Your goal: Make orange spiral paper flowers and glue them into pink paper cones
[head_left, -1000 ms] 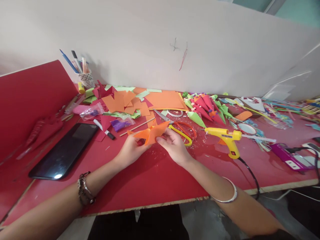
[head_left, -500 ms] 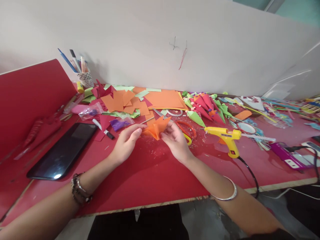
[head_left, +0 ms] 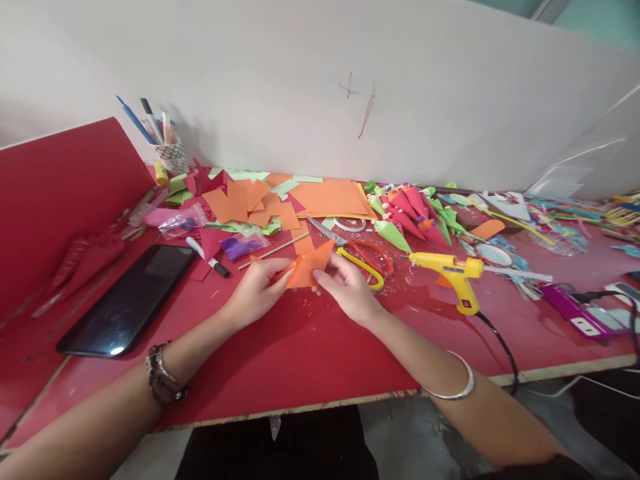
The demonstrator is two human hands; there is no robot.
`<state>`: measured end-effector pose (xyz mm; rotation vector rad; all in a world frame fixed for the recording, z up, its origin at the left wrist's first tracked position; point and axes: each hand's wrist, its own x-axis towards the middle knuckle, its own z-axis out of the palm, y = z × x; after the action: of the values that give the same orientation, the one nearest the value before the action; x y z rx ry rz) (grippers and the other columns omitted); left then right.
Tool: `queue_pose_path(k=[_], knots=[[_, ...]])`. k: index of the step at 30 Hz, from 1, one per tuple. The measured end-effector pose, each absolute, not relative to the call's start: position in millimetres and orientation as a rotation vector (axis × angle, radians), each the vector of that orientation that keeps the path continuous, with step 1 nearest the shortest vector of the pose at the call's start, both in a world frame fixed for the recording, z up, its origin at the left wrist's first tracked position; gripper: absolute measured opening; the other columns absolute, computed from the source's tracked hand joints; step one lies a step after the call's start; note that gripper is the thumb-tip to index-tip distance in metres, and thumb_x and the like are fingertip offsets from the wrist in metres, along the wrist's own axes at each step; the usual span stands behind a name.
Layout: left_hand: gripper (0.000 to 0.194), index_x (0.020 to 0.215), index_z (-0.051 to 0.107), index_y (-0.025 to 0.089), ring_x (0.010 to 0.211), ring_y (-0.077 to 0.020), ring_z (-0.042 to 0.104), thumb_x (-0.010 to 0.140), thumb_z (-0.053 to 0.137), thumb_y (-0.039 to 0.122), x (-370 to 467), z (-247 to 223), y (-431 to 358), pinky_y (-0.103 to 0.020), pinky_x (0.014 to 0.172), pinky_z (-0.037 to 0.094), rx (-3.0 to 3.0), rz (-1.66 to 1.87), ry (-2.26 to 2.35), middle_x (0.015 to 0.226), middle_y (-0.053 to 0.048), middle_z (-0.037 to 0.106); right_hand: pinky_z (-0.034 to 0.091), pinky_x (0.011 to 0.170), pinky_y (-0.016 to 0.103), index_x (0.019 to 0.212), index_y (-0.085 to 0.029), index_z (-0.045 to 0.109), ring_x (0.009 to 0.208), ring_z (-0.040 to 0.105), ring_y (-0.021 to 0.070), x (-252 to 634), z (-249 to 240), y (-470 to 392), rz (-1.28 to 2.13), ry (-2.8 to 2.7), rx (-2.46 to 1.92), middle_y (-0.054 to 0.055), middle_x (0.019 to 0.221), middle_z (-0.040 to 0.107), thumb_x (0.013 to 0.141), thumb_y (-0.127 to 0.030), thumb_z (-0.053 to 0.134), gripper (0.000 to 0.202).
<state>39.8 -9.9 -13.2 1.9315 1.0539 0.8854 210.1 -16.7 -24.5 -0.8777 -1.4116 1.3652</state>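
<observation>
A folded piece of orange paper [head_left: 309, 268] is held up between my two hands, just above the red table [head_left: 300, 360]. My left hand [head_left: 259, 288] pinches its left side between thumb and fingers. On the right, my right hand [head_left: 347, 287] grips the other side, with the thumb pressed on the front face; the fingers behind are partly hidden. Right behind the hands lie scissors [head_left: 369, 257] with red and yellow handles. A thin wooden stick [head_left: 280, 249] rests behind my left hand.
A yellow glue gun [head_left: 457, 273] with a cord lies to the right, near a purple power strip [head_left: 580, 310]. Small paper cones [head_left: 407, 207] are piled behind it. Orange paper sheets [head_left: 330, 197] lie at the back, a black phone [head_left: 133, 297] at left, a pen cup [head_left: 170, 157] behind.
The orange paper has been lowered slightly and turned, now showing a flatter face. My right thumb has come onto its front. More of the scissors and stick shows.
</observation>
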Motion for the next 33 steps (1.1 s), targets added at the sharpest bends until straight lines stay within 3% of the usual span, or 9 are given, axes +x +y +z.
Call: queue_pose_path(k=[4, 9, 11, 17, 21, 28, 33], knots=[[0.026, 0.076, 0.064, 0.013, 0.064, -0.0125, 0.054, 0.082, 0.041, 0.022, 40.0, -12.4, -9.2, -0.021, 0.061, 0.041, 1.980, 0.869, 0.962, 0.069, -0.001, 0.062, 0.042, 0.050, 0.024, 0.084, -0.019, 0.052, 0.048, 0.048, 0.0073, 210.0, -23.8, -17.0, 1.405, -1.441, -0.899, -0.003, 0.064, 0.053, 0.075, -0.033, 0.058, 0.018], [0.021, 0.077, 0.065, 0.014, 0.075, -0.0167, 0.059, 0.075, 0.053, 0.031, 40.3, -12.6, -9.5, -0.023, 0.067, 0.045, 1.809, 0.902, 0.949, 0.078, -0.003, 0.066, 0.044, 0.051, 0.023, 0.085, -0.020, 0.054, 0.053, 0.049, 0.0073, 209.6, -24.3, -17.3, 1.365, -1.437, -0.914, -0.002, 0.070, 0.056, 0.070, -0.029, 0.062, 0.019], [0.024, 0.074, 0.064, 0.015, 0.070, -0.0162, 0.059, 0.074, 0.055, 0.037, 39.8, -11.9, -9.2, -0.024, 0.064, 0.045, 1.758, 0.897, 0.952, 0.076, -0.003, 0.066, 0.046, 0.054, 0.024, 0.086, -0.021, 0.055, 0.056, 0.051, 0.0083, 209.2, -25.5, -17.5, 1.326, -1.453, -0.917, -0.002, 0.072, 0.057, 0.069, -0.028, 0.063, 0.020], [0.046, 0.071, 0.059, 0.014, 0.063, -0.0153, 0.059, 0.085, 0.031, 0.048, 39.9, -7.3, -10.3, -0.027, 0.068, 0.045, 1.701, 0.788, 0.940, 0.060, -0.003, 0.063, 0.048, 0.063, 0.026, 0.088, -0.021, 0.055, 0.069, 0.056, 0.0116, 211.3, -30.0, -16.0, 1.303, -1.529, -0.905, 0.000, 0.077, 0.059, 0.073, -0.027, 0.061, 0.018], [0.036, 0.078, 0.053, 0.014, 0.054, -0.0115, 0.052, 0.082, 0.041, 0.047, 40.8, -8.2, -11.1, -0.023, 0.057, 0.042, 1.742, 0.729, 0.925, 0.055, 0.002, 0.054, 0.047, 0.071, 0.028, 0.085, -0.021, 0.055, 0.076, 0.057, 0.0129, 212.2, -28.6, -16.7, 1.241, -1.616, -0.890, 0.000, 0.079, 0.058, 0.074, -0.025, 0.059, 0.013], [0.026, 0.085, 0.051, 0.015, 0.050, -0.0077, 0.040, 0.083, 0.044, 0.039, 43.3, -12.7, -11.8, -0.018, 0.046, 0.033, 1.757, 0.732, 0.969, 0.058, 0.005, 0.042, 0.045, 0.050, 0.022, 0.077, -0.019, 0.053, 0.051, 0.051, 0.0071, 211.7, -26.6, -16.9, 1.241, -1.529, -0.957, -0.003, 0.067, 0.053, 0.076, -0.033, 0.056, 0.014], [0.020, 0.078, 0.048, 0.015, 0.050, -0.0079, 0.042, 0.079, 0.051, 0.036, 46.3, -12.2, -12.8, -0.019, 0.049, 0.035, 1.674, 0.754, 0.944, 0.054, 0.006, 0.044, 0.045, 0.051, 0.022, 0.079, -0.020, 0.049, 0.051, 0.051, 0.0058, 210.8, -26.3, -16.9, 1.234, -1.512, -0.942, -0.004, 0.070, 0.053, 0.075, -0.030, 0.058, 0.014]])
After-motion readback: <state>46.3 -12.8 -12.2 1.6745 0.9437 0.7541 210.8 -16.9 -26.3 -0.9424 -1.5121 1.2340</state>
